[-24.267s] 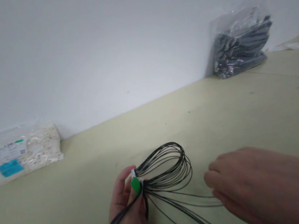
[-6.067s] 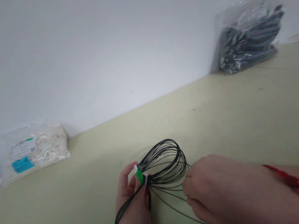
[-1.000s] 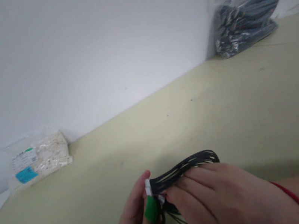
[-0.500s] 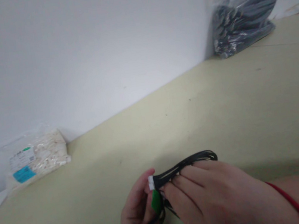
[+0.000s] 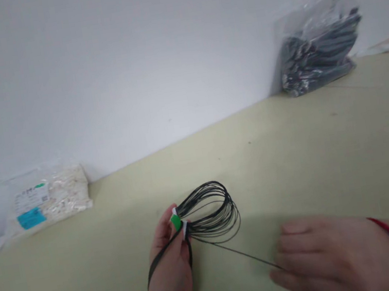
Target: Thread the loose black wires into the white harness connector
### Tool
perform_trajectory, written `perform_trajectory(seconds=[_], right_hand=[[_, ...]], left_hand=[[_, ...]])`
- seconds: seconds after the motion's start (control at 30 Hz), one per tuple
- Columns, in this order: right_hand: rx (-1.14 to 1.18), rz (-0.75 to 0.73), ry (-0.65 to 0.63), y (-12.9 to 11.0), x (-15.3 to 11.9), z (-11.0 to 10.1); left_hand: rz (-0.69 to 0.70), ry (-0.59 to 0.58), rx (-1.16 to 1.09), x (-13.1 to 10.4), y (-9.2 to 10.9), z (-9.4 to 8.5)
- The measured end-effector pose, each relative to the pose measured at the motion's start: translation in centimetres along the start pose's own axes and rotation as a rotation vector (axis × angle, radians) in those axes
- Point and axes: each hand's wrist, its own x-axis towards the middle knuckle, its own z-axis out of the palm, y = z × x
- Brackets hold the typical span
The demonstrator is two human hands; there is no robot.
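My left hand [image 5: 169, 262] is closed around two white connectors [image 5: 185, 229] at the ends of a bundle of thin black wires [image 5: 223, 210]. The wires bow out to the right in an open loop. A bright green patch [image 5: 176, 221] shows at my left thumb tip; whether it is tape or something else I cannot make out. More black strands hang over the back of that hand. Off to the right, my right hand [image 5: 333, 254], slightly blurred, pinches one black wire [image 5: 246, 254] drawn straight out from the lower connector. Its fingertips are partly hidden.
Against the white wall at left leans a clear bag of small white parts [image 5: 66, 190] with a blue label. A clear bag of dark cables [image 5: 321, 56] stands by the wall at right. Beneath everything lies a pale yellow-green tabletop [image 5: 256, 165].
My right hand has moved from beside the connectors away to the right, drawing one wire out. The wire bundle has spread from a tight bunch into an open loop. The view has shifted slightly.
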Motion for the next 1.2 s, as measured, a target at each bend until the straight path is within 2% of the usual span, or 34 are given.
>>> perform_trajectory(seconds=[0.07, 0.1, 0.2, 0.23, 0.27, 0.3, 0.37, 0.43, 0.5, 0.53, 0.6, 0.67, 0.83, 1.0, 1.1, 1.2], right_hand=[[0.336, 0.181, 0.178, 0.7, -1.1, -0.7], [0.514, 0.277, 0.305, 1.0, -1.3, -1.1], [1.010, 0.497, 0.799, 2.0, -0.6, -2.6], [1.196, 0.515, 0.894, 2.1, 0.1, -3.1], [1.363, 0.519, 0.931, 2.1, 1.0, -3.6], [1.491, 0.514, 0.879, 2.0, 2.0, -4.1], [1.570, 0.514, 0.599, 1.3, 3.9, -4.8], [1.373, 0.605, 0.269, 0.2, 5.6, -4.9], [0.959, 0.736, 0.117, -1.0, 6.8, -4.4], [0.727, 0.765, 0.110, -1.6, 7.1, -4.0], [0.340, 0.728, 0.155, -2.5, 7.4, -3.0], [0.121, 0.633, 0.223, -3.1, 7.4, -2.1], [-0.032, 0.477, 0.329, -3.6, 7.5, -1.4], [-0.065, 0.427, 0.296, -3.8, 7.6, -1.6], [-0.102, 0.405, 0.332, -4.0, 7.6, -1.6], [-0.161, 0.428, 0.379, -4.3, 7.8, -1.4]], left_hand=[[0.017, -0.003, 0.002, 0.1, 0.0, -0.1], [0.022, 0.001, 0.011, 0.2, 0.1, 0.0], [0.032, 0.028, 0.052, -0.1, 0.4, 0.4], [0.034, 0.035, 0.062, -0.3, 0.5, 0.6], [0.033, 0.041, 0.071, -0.5, 0.6, 0.8], [0.032, 0.052, 0.081, -0.8, 0.6, 1.1], [0.022, 0.081, 0.101, -1.4, 0.7, 1.4], [0.010, 0.104, 0.116, -2.1, 0.6, 1.4], [0.030, 0.110, 0.106, -2.7, 0.5, 1.2], [0.044, 0.107, 0.099, -2.9, 0.5, 1.0], [0.087, 0.096, 0.092, -3.3, 0.4, 0.8], [0.130, 0.086, 0.081, -3.6, 0.3, 0.6], [0.241, 0.076, 0.083, -3.6, -0.2, -0.4], [0.410, -0.169, 0.169, -3.0, -0.4, -1.9], [0.469, -0.297, 0.206, -2.7, -0.1, -2.1], [0.613, -0.411, 0.265, -2.2, -0.2, -2.5]])
